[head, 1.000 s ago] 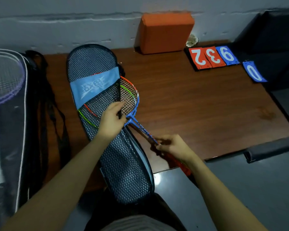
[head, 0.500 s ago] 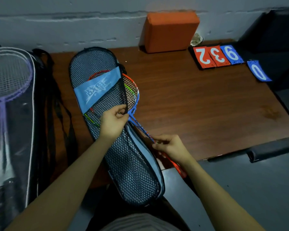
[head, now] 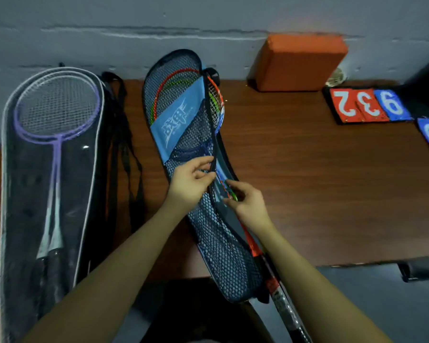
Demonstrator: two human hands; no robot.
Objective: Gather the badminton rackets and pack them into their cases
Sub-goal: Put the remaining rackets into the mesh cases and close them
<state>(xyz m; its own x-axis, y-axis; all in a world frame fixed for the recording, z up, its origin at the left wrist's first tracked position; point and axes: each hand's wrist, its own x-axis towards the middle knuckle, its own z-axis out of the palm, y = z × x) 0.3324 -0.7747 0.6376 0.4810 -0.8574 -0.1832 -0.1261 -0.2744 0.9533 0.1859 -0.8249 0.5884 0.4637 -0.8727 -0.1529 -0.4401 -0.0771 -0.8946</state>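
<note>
Rackets (head: 214, 100), red, green and blue, lie inside the mesh case (head: 221, 246); left grip (head: 191, 181) pinches its edge.

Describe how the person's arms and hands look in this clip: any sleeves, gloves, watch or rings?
Both forearms are bare as far as the frame shows: no sleeves reach into view. The left hand and right hand wear no gloves. No watch, bracelet or ring shows on either wrist or on the fingers. The dim light could hide small details.

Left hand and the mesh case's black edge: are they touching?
Touching. The head view shows the left hand with its fingertips pinched on the black edge of the mesh case, no gap between them.
</note>
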